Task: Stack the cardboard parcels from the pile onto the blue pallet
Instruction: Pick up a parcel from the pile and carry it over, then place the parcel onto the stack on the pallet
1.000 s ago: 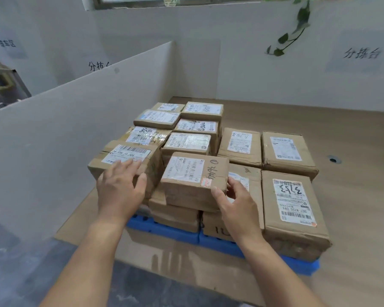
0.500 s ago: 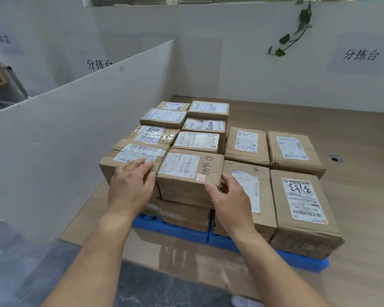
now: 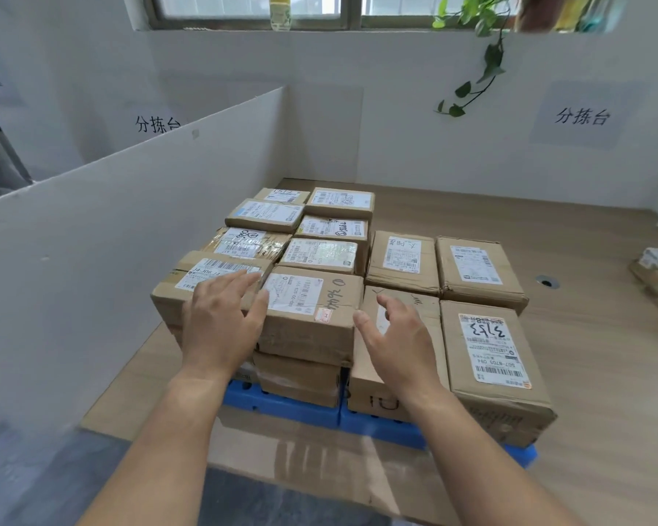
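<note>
Cardboard parcel (image 3: 312,309) mid-frame is sitting on the stack over the blue pallet (image 3: 282,406), and we're letting go: right hand (image 3: 396,339) is coming off it, fingers spread loose, left hand (image 3: 221,320) lying flat across the neighbouring box (image 3: 190,282). Probably fetching another next.

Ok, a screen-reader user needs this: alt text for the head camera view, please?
Two open hands flank a cardboard parcel topping the near stack on a blue pallet: the left hand lies on the neighbouring parcel, the right hand hovers beside its right edge. More labelled parcels cover the pallet, which sits on a wooden table between white partitions.
</note>
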Motion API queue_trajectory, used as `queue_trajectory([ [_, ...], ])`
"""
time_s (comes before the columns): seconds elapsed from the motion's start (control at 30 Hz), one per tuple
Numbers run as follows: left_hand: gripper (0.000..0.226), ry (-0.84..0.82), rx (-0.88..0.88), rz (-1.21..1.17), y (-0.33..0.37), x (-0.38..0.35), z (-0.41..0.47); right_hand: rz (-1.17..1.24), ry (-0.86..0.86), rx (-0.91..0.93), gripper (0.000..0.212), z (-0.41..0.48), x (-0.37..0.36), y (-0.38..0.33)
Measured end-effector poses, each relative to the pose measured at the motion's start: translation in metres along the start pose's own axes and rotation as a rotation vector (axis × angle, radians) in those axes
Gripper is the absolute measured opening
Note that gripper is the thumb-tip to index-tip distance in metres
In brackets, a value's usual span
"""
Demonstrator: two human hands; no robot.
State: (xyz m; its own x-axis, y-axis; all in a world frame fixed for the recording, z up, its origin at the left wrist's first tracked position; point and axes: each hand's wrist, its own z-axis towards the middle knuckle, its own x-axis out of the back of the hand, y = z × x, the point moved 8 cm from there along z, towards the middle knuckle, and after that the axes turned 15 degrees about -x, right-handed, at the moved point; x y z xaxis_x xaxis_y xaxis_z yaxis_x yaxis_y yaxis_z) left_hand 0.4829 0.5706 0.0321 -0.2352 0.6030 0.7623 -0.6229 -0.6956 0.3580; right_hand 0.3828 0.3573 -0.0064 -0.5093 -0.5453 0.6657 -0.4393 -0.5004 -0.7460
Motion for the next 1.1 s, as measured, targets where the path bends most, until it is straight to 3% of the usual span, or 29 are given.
queue_trajectory([
  [0.17,0.042,0.12,-0.25,-0.175,0.067,-0.003,-0.007,-0.157,0.143,0.072,0.045,-0.005,0.031,-0.002],
  [0.27,0.038,0.121,-0.405,-0.23,0.111,-0.018,-0.014,-0.237,0.239,0.094,0.043,-0.01,0.05,0.004],
  [0.43,0.034,0.076,-0.513,-0.301,0.16,-0.052,-0.027,-0.318,0.334,0.055,0.038,-0.019,0.08,0.033],
  [0.7,0.031,0.017,-0.527,-0.235,0.212,-0.091,-0.055,-0.437,0.492,0.139,0.034,-0.037,0.124,0.08],
  [1.1,0.056,-0.2,-0.526,-0.116,0.367,-0.154,-0.113,-0.571,0.479,0.082,0.053,-0.066,0.245,0.203],
])
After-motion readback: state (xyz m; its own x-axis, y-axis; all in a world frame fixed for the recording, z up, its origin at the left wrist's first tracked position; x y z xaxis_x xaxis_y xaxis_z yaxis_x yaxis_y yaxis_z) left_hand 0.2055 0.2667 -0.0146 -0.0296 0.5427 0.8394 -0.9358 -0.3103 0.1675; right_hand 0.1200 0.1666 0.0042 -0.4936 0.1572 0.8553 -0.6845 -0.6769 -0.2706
